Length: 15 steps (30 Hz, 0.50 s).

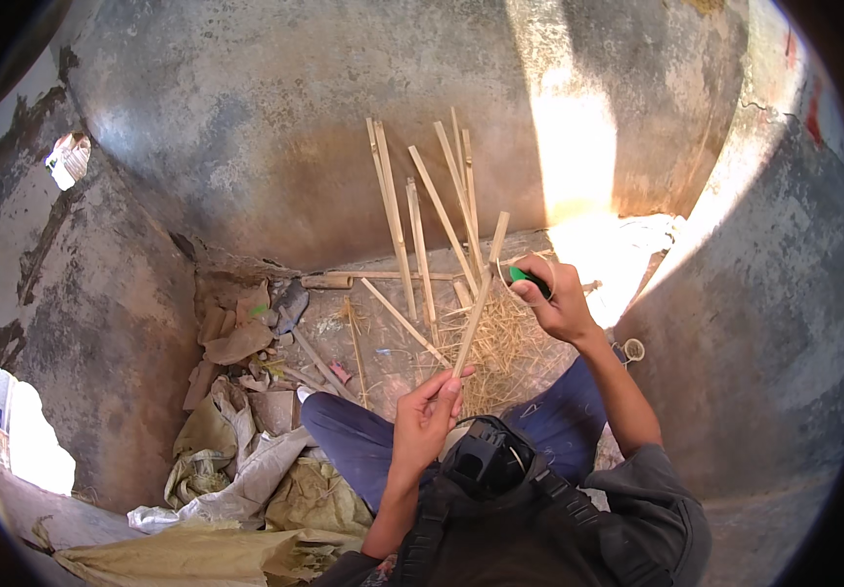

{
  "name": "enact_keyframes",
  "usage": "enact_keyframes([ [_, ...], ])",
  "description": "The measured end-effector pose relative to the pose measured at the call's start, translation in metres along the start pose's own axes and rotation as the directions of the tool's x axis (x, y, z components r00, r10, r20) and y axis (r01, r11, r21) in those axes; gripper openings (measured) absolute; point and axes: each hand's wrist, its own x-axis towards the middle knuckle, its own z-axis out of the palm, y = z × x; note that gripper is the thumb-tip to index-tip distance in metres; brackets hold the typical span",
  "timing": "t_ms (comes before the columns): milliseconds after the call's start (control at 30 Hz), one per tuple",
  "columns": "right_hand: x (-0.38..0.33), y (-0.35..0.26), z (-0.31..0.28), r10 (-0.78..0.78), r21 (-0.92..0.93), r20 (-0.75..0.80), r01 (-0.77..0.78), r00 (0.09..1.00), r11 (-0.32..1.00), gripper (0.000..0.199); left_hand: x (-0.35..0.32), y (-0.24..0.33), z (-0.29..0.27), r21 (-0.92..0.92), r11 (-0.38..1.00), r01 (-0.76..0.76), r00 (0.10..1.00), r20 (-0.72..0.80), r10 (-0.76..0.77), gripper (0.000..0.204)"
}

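Note:
My left hand [426, 411] pinches the lower end of a pale bamboo strip [478, 318], which slants up and away to the right. In my right hand [561, 303] is a green-handled tool [530, 281], probably a knife, held at the strip's upper part; its blade is too small to make out. A thin curled shaving [502, 274] loops beside the right fingers. Under the strip lies a heap of bamboo shavings [510, 347]. Another bamboo strip [404, 321] lies slanted on the floor, its near end close to my left fingertips.
Several bamboo strips [391, 205] lean against the stained concrete wall [295, 166] ahead. To the left are broken pieces and rubble [236, 342] and crumpled sacks [246, 479]. A short hollow bamboo piece [633, 349] stands by my right knee. Bright sunlight falls on the far right corner.

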Motion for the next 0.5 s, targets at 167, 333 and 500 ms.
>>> enact_keyframes([
  [167,0.0,-0.004,0.008,-0.186,-0.282,-0.067,0.16,0.98,0.946,0.027,-0.005,-0.007,0.002,0.056,0.998,-0.03,0.999,-0.034,0.032,0.032],
  [333,0.007,-0.002,-0.002,-0.27,-0.389,-0.042,0.234,0.962,0.891,0.03,-0.014,-0.006,0.004,0.081,0.996,-0.043,0.997,-0.052,0.048,0.03],
  [500,0.008,0.005,-0.01,-0.272,-0.445,0.03,0.257,0.962,0.858,0.03,-0.019,-0.006,0.003,0.075,0.997,-0.006,0.998,-0.062,0.011,0.028],
])
